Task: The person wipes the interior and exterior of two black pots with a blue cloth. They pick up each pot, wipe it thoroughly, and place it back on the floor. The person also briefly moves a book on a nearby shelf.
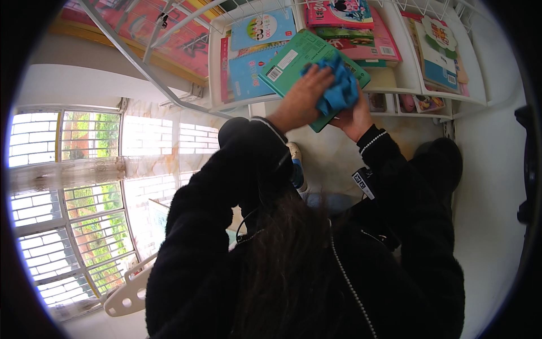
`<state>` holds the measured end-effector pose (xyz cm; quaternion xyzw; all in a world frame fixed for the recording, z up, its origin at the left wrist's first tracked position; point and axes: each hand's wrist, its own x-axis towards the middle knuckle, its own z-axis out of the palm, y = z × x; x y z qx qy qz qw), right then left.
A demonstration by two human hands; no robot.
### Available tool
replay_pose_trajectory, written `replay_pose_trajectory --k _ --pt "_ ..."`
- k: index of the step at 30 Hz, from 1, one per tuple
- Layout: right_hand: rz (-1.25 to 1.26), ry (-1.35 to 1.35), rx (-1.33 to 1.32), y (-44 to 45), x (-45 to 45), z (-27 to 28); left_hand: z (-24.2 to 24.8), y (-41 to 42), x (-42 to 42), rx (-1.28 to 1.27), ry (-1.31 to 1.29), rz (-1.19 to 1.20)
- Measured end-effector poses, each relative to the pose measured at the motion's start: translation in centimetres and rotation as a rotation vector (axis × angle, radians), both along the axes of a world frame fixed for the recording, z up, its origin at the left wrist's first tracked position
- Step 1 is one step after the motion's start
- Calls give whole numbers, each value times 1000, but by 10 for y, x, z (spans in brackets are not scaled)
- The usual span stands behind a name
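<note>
A green book (292,59) with a white label and a barcode is held tilted in front of the shelf baskets. My left hand (305,97) lies over its cover, with the fingers pressed on a bunched blue cloth (341,87). At the book's lower right edge, my right hand (355,114) grips it from below, and part of the cloth hangs over that hand. The right fingers under the book are hidden.
Behind the book, white baskets (406,87) hold blue picture books (250,70), pink books (387,40) and more booklets (440,63). A lower tier (427,112) holds small items. Barred windows (91,135) stand at the left, and a white wall (487,169) at the right.
</note>
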<state>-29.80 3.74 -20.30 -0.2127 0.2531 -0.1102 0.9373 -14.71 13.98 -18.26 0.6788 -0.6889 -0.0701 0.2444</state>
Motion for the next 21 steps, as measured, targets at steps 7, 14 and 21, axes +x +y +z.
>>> replay_pose_trajectory --k 7,14,21 --pt "18 8 -36 -1 0 -1 -2 3 39 -60 -47 111" --pt "10 -28 -63 2 0 4 -2 14 67 42 -75 368" --pt "-92 -146 16 -2 3 -17 3 -6 -29 23 -62 -131"
